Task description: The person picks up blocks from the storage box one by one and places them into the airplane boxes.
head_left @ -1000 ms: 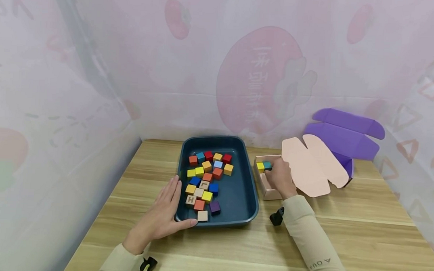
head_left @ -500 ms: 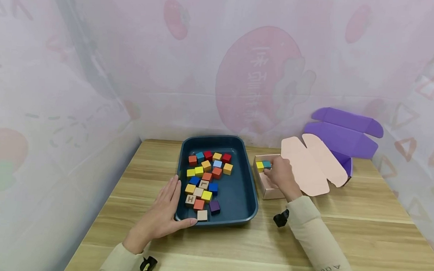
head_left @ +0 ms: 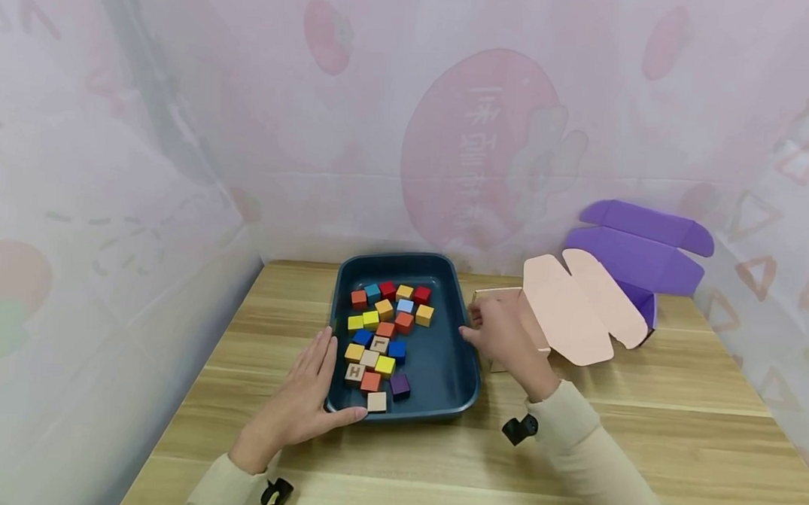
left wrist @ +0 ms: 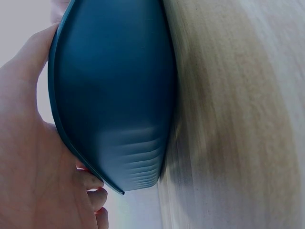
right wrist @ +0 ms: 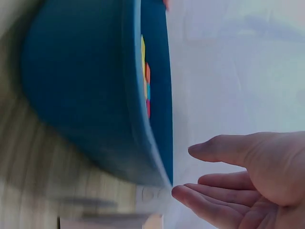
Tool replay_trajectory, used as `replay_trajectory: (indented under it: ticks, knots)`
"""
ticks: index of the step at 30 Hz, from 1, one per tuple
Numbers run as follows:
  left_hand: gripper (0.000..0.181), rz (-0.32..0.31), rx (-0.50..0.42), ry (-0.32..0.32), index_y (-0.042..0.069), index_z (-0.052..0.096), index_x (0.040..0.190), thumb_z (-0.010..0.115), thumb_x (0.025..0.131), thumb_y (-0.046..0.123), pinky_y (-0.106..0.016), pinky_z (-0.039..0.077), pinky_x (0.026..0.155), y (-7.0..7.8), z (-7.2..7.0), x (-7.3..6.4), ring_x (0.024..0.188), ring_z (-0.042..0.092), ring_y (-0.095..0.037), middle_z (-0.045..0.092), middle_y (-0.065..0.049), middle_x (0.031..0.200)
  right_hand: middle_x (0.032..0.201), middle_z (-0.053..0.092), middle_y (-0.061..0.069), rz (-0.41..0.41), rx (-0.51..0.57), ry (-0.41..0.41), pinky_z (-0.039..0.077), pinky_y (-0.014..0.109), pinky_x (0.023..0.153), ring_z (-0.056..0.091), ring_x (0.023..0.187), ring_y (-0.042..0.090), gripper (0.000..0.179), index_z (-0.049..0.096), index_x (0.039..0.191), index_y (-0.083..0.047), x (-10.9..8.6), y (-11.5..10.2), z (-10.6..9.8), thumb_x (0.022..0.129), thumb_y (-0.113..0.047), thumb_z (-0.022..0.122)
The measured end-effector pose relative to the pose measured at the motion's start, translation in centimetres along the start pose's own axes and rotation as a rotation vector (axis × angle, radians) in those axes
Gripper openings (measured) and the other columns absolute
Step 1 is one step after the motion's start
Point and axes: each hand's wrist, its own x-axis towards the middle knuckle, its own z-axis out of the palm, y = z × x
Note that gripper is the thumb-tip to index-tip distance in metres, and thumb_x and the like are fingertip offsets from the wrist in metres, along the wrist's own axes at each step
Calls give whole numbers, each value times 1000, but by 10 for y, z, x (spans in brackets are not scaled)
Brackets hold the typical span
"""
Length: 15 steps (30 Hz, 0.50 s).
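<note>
"What is seen nearest on the bench?"

"The left hand, laid straight-fingered along the tray's near left corner, with nothing held. Cubes are gathered in the tray, mostly toward its left edge."

"And the right hand?"

"It is poised at the tray's right rim, partly over the pink box. Thumb and fingers are parted, with nothing seen between them; whether the rim is touched cannot be told."

"How might a cube best be taken?"

"The tray should be steadied by the left hand and the rim cleared by the right. The purple cube, standing freer, would probably be pinched more easily than those in the cluster."

"What is obscured?"

"Both sleeves are cut off below. The pink box's inside is largely covered by the right hand. Toward the bench's far right corner, the purple box is partly hidden by the pink lid."
</note>
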Motion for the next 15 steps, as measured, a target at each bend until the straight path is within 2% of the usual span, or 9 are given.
replay_trajectory:
  ticks: [3, 5, 8, 15]
  knots:
    - [127, -1, -2, -1, 3, 9, 170, 65, 85, 79, -63, 16, 133, -1, 1, -1, 167, 8, -39, 0, -15, 180, 112, 77, 19, 23, 60, -87, 65, 41, 88, 76, 99, 27, 37, 70, 121, 7, -5, -15, 6, 94, -14, 80]
    - [127, -2, 0, 1, 3, 10, 170, 65, 85, 79, -62, 17, 133, -1, 1, -1, 167, 8, -39, 0, -15, 180, 117, 77, 21, 26, 63, -133, 66, 42, 90, 76, 103, 28, 42, 70, 126, 6, -8, -23, 12, 93, -16, 82]
    - [127, -4, -2, 2, 3, 10, 170, 65, 85, 80, -62, 17, 133, -1, 1, -1, 167, 8, -39, 0, -15, 180, 116, 77, 18, 11, 65, -204, 66, 41, 89, 75, 101, 25, 42, 71, 126, 3, -11, -34, 24, 92, -17, 83]
    - [127, 1, -4, 1, 4, 9, 170, 63, 86, 81, -62, 17, 133, -2, 1, 0, 167, 7, -38, -1, -14, 180, 113, 77, 16, -81, 99, -359, 66, 41, 89, 73, 96, 22, 38, 73, 124, 2, -16, -48, 53, 91, -16, 84]
